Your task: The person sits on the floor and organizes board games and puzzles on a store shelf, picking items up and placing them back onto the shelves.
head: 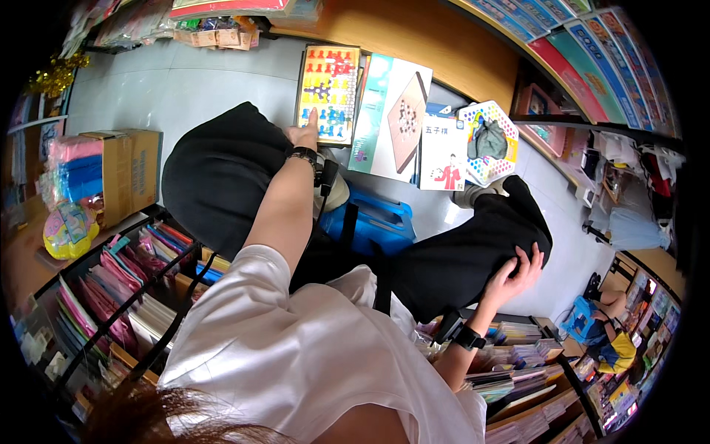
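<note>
My left hand [304,133] is at the lower left corner of a flat boxed board game [328,94] with red, yellow and blue pawns on its face. Its thumb or a finger lies along the face; the other fingers are partly hidden, so how firmly it grips is unclear. Right of it lies a large white and teal board game box [391,116]. Beside that is a white box with a figure in red [444,152], next to a hexagonal dotted game board [491,141] with a grey-green pouch on it. My right hand [516,272] rests on my right knee, fingers spread, holding nothing.
Beneath me is a blue plastic stool [369,222]. A cardboard box with plastic-wrapped goods [133,172] stands at left. Racks of stationery [111,294] flank me behind. A wooden shelf base [410,33] runs ahead. Another person [610,327] sits at far right.
</note>
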Motion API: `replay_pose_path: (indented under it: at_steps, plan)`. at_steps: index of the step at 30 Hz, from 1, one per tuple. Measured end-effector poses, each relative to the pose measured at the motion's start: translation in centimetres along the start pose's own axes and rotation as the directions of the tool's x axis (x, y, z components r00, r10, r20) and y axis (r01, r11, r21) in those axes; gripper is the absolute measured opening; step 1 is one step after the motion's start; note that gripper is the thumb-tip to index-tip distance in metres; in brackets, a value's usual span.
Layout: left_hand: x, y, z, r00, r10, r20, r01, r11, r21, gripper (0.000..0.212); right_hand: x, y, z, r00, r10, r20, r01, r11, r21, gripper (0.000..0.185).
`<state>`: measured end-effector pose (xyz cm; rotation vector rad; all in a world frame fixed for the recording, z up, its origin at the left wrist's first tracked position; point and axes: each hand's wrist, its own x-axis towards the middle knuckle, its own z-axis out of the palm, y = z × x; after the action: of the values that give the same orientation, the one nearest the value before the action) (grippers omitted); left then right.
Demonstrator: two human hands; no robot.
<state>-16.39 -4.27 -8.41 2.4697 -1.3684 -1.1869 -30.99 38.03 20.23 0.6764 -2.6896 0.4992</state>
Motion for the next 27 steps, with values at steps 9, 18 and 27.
replay_pose_path:
  at_steps: [9,18,27]
  plan:
    - [-4.8,1.5,-3.3,0.998,0.048,-0.035,-0.057,0.945,-0.322,0.088,0.6,-1.1,-1.4,0.998,-0.065,0.0,0.065,0.994,0.092,0.018]
    - [-9.2,6.8,-6.1,0.924,0.315,-0.216,-0.371,0.874,-0.313,0.068,1.9,-9.4,-2.5,0.984,-0.108,0.145,0.083,0.983,0.165,0.012]
    - [-15.1,6.1,-7.0,0.982,0.179,-0.062,-0.117,0.316,-0.942,0.059,1.8,-9.0,-1.0,0.953,-0.247,0.173,0.187,0.934,0.305,0.009]
